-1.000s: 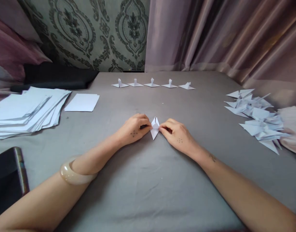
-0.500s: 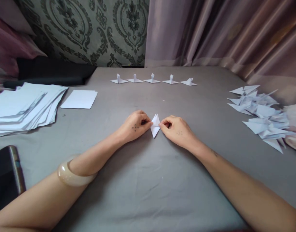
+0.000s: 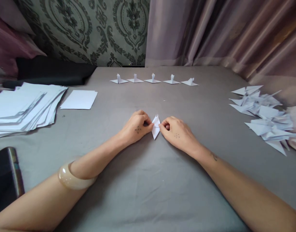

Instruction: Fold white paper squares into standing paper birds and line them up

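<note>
A small white folded paper (image 3: pixel 156 128), diamond-shaped with a split tip at its far end, is held at the middle of the grey cloth. My left hand (image 3: pixel 138 126) pinches its left corner between thumb and forefinger. On the opposite side, my right hand (image 3: pixel 178 130) pinches the right corner in the same way. A crease crosses the paper between the two pinches. The other fingers of both hands are curled in.
Several folded paper figures (image 3: pixel 152 79) stand in a row at the back. A heap of folded papers (image 3: pixel 268 112) lies at right. At left are loose paper sheets (image 3: pixel 22 106), a square paper stack (image 3: pixel 79 99), a black cloth (image 3: pixel 51 71) and a phone (image 3: pixel 5 177).
Both hands still pinch the folded paper's side corners. Hands and paper have shifted only very slightly, and the view has moved a little.
</note>
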